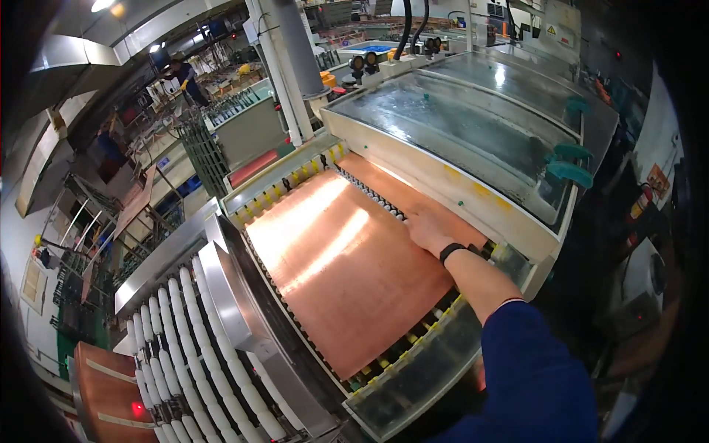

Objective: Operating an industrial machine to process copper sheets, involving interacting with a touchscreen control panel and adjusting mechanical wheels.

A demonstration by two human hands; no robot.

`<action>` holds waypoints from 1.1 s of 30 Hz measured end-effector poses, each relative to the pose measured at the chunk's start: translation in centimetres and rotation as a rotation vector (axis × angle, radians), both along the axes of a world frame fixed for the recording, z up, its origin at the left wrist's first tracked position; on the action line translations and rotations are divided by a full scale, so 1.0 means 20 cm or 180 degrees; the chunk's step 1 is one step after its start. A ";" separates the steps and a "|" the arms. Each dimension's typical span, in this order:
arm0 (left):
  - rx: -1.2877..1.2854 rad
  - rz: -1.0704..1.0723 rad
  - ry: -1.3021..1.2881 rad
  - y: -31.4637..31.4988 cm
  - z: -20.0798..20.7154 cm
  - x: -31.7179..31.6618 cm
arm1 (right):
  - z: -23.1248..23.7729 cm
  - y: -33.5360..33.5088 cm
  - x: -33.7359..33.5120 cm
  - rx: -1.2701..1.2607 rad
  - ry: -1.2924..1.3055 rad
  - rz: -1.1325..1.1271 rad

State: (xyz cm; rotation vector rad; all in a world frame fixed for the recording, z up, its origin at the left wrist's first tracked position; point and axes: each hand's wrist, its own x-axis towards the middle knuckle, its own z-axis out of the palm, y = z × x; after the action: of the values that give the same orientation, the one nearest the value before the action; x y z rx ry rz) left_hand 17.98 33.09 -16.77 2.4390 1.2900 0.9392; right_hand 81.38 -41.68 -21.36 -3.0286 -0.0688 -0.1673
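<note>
A large, shiny copper sheet (354, 273) lies flat on the yellow-fitted rollers of a conveyor line. My right hand (430, 230) reaches in from the lower right, with a dark band on its wrist. It rests at the sheet's far right edge, beside a thin row of small rollers (369, 193). Its fingers look extended and not wrapped round anything, though the tips are partly hidden. Beyond that row, a second copper sheet (399, 188) runs up to the housing of a machine with a clear lid (458, 133). My left hand is out of the picture.
A metal-framed bed of white rollers (196, 332) stands to the left, with a copper panel (111, 391) at its end. Green handles (570, 162) stick out from the lid's right side. A pale post (277, 74) rises behind. Another person (188, 81) stands far off among racks.
</note>
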 end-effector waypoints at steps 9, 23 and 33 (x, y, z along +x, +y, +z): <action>0.0057 0.0002 0.0046 -0.03 0.00 0.00 | -0.15 -0.04 0.09 0.0793 0.0003 0.0072; 0.0005 -0.0026 0.0022 0.00 -0.02 0.07 | -0.22 0.49 -0.19 0.0510 -0.0727 0.1359; 0.0025 -0.0123 0.0041 0.02 0.00 0.15 | -0.11 0.33 -0.25 0.0201 -0.0146 0.1014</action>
State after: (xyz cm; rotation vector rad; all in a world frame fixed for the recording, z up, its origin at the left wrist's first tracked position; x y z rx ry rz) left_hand 21.00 33.43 -16.85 2.4708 1.2412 0.9218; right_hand 76.39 -34.99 -23.64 -2.9001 -0.5341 -0.2057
